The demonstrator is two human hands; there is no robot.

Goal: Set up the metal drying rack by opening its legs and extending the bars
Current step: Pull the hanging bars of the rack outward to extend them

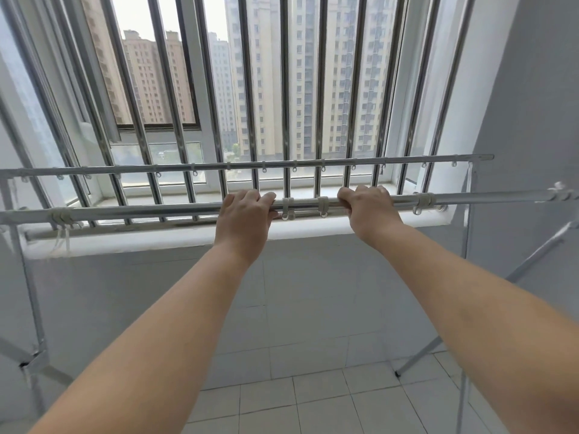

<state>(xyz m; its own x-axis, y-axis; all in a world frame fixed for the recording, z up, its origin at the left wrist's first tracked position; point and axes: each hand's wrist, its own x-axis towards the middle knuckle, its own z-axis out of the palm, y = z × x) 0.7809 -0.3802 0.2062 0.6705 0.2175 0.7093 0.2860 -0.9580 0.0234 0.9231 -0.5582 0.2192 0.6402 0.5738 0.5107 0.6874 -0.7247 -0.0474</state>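
Both hands, left (pixel 246 220) and right (pixel 369 211), fingers clenched on near bar (pixel 156 211) mid-span, likely placed to slide it longer; legs (pixel 532 261) already splayed.

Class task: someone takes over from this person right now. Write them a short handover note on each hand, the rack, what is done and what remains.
Left hand: shut on the near bar, near its middle.
Right hand: shut on the same bar, just to the right.
Rack: standing by the window, far bar behind and higher, legs spread on the tiled floor.
Done: legs look open; both bars appear long.
Left: whether the near bar is fully extended cannot be told; check, then let go.
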